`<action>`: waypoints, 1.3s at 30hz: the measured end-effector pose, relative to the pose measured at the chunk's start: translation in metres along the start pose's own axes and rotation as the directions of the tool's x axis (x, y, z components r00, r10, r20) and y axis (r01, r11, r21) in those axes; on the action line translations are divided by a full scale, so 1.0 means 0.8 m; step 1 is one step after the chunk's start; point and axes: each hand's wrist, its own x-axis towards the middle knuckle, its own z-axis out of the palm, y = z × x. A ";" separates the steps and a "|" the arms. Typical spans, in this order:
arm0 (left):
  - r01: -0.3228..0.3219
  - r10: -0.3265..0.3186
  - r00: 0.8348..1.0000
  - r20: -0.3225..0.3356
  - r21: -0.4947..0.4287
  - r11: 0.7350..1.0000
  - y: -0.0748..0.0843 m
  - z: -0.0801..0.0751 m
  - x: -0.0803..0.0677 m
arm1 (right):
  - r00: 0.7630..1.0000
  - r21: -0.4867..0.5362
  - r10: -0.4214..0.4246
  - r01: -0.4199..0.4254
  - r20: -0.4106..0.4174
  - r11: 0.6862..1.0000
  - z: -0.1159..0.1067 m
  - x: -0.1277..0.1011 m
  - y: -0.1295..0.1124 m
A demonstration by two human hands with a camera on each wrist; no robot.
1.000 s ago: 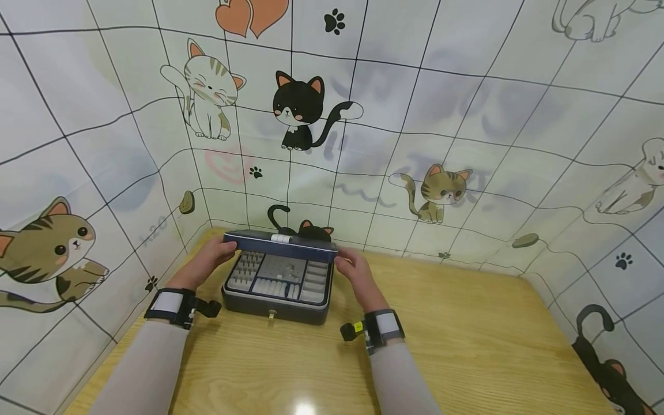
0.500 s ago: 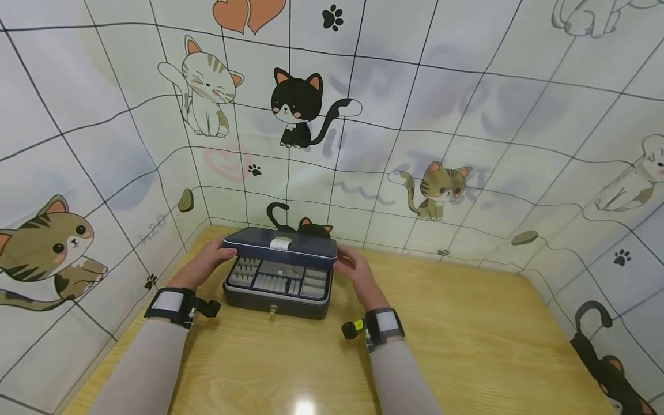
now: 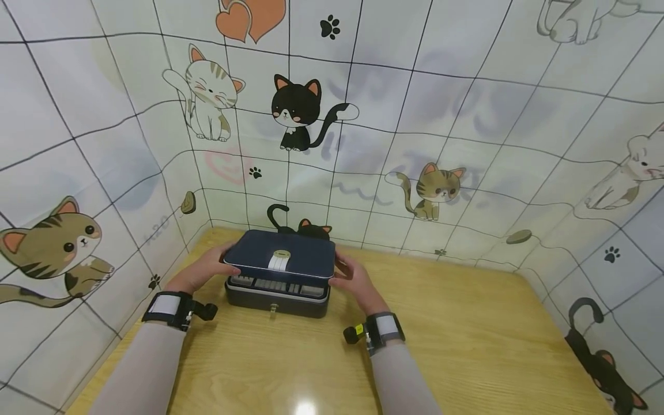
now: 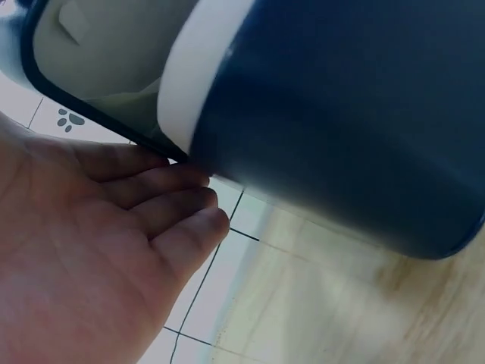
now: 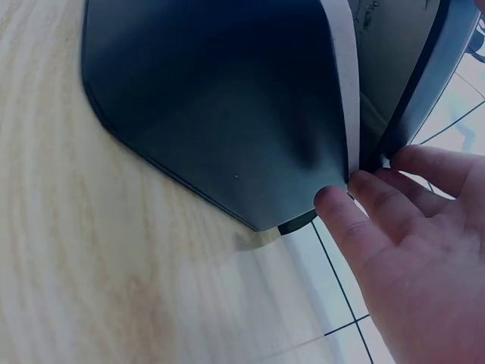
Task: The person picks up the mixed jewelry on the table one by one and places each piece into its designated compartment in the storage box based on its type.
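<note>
On the table's far left stands a dark blue jewelry box (image 3: 301,308), its lid (image 3: 306,248) partly lowered. Through the front gap a strip of the light grey compartment insert (image 3: 270,284) shows. My left hand (image 3: 202,270) holds the lid's left side, thumb at the front corner. In the left wrist view its fingers (image 4: 178,227) touch the back edge near the hinge. At the opposite side my right hand (image 3: 358,282) grips the lid, thumb towards the front. The right wrist view has its fingertips (image 5: 333,199) against the back corner.
A small metal latch (image 3: 273,309) sits on the box's front. Cat-printed cloth walls (image 3: 363,155) enclose the wooden table (image 3: 456,328) behind and at the sides, and the box stands close to the back wall. Straps with small cameras circle both wrists.
The lid has tilted forward and down, from nearly upright to almost covering the insert. Both hands have stayed at its sides, with the thumbs moving slightly lower.
</note>
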 end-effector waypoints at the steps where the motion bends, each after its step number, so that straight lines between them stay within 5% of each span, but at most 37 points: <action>1: 0.003 -0.003 1.000 -0.001 0.001 1.000 0.000 0.001 0.000 | 1.000 -0.001 0.003 -0.003 0.002 1.000 0.000 0.000 0.001; 13: -0.013 0.013 1.000 0.012 0.049 0.999 -0.014 0.007 0.002 | 1.000 -0.032 0.000 0.001 0.028 0.999 0.002 -0.006 0.007; 39: -0.010 0.003 0.999 0.046 0.166 0.986 -0.006 0.008 -0.006 | 0.998 -0.080 0.035 -0.030 0.055 0.996 0.003 -0.012 0.011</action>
